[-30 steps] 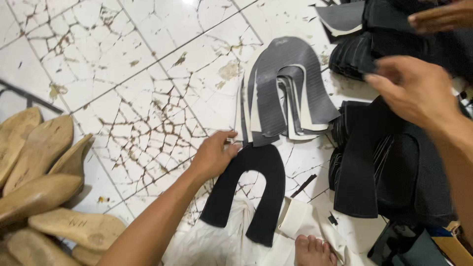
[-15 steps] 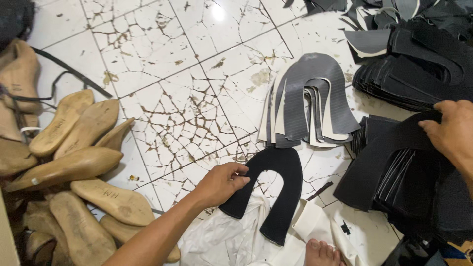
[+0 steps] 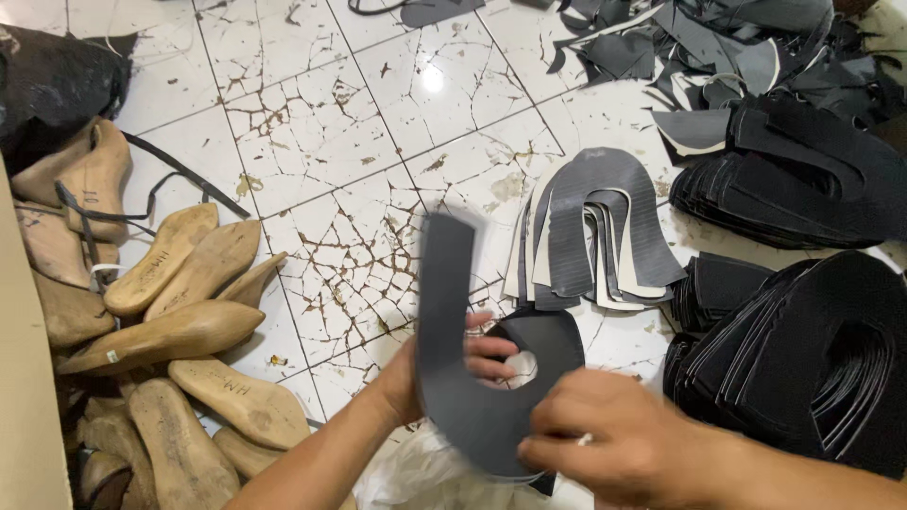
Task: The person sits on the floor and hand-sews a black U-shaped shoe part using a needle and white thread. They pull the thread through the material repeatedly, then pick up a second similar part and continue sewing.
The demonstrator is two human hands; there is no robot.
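My left hand [image 3: 444, 370] and my right hand [image 3: 619, 444] both grip a dark U-shaped shoe upper piece [image 3: 453, 359], lifted off the floor with one arm pointing up. Its curved end sits between the two hands; the left fingers curl through the opening. Just beyond lies a fanned stack of grey U-shaped pieces [image 3: 595, 231] on the cracked white tile floor [image 3: 340, 161]. Under my hands is a crumpled white plastic sheet [image 3: 416, 472].
Wooden shoe lasts [image 3: 179, 321] are heaped at the left. Stacks of black cut pieces [image 3: 803, 368] lie at the right and another stack [image 3: 794, 179] farther back, with loose grey scraps [image 3: 699, 38] at the top right. A black bag [image 3: 57, 85] sits top left.
The dark piece lay flat on the floor under my left hand; now it is lifted and turned upright. My right hand came over from the black stack and took hold of it.
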